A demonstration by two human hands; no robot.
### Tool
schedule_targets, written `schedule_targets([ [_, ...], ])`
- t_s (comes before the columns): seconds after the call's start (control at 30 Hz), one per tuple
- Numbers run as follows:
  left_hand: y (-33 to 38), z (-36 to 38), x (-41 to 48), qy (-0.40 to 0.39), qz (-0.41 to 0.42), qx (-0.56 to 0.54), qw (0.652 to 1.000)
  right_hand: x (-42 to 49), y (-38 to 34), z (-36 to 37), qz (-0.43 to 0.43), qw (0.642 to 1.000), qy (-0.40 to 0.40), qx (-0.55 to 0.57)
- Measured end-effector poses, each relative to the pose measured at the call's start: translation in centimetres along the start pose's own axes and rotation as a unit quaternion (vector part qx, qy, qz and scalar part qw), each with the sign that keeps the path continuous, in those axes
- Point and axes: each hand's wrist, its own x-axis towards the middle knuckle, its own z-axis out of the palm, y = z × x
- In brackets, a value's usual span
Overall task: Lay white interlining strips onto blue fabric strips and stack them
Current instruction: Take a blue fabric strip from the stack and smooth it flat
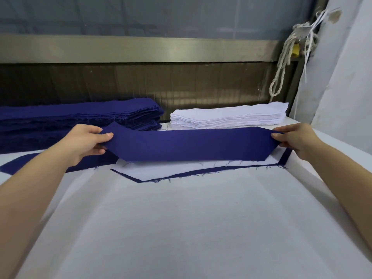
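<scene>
A long blue fabric strip (189, 144) with pointed ends hangs stretched just above the table. My left hand (86, 142) pinches its left end and my right hand (295, 140) pinches its right end. Directly beneath it lies a white interlining strip (161, 172) on top of a blue strip whose edge (201, 173) shows along the near side. Another blue strip (18, 165) lies flat on the table under my left forearm. At the back left sits a tall pile of blue strips (60, 119). A pile of white interlining strips (229, 116) sits at the back right.
The work surface is a white padded table (181, 228) that slopes off at its right edge. A dark metal wall panel (141, 85) runs behind the piles. Knotted white cords (285, 63) hang at the back right beside a pale wall.
</scene>
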Motion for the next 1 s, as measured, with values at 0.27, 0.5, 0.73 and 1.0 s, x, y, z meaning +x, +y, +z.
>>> schedule_targets([
  [0.27,1.2,-0.5,-0.9,-0.104,-0.049,0.102,0.988,0.1,0.0,-0.7,0.011,0.992,0.024,-0.123],
  [0.5,1.3,-0.4,-1.3,-0.157,-0.067,0.167,0.971,0.3,0.5,-0.9,-0.032,0.976,0.016,-0.217],
  [0.73,1.7,0.0,-1.4,-0.188,-0.071,0.218,0.955,0.4,0.7,-1.0,-0.072,0.936,0.036,-0.342],
  [1.0,1.4,0.5,-1.4,-0.191,-0.052,0.261,0.945,0.5,1.8,-0.4,-0.109,0.920,0.052,-0.373],
])
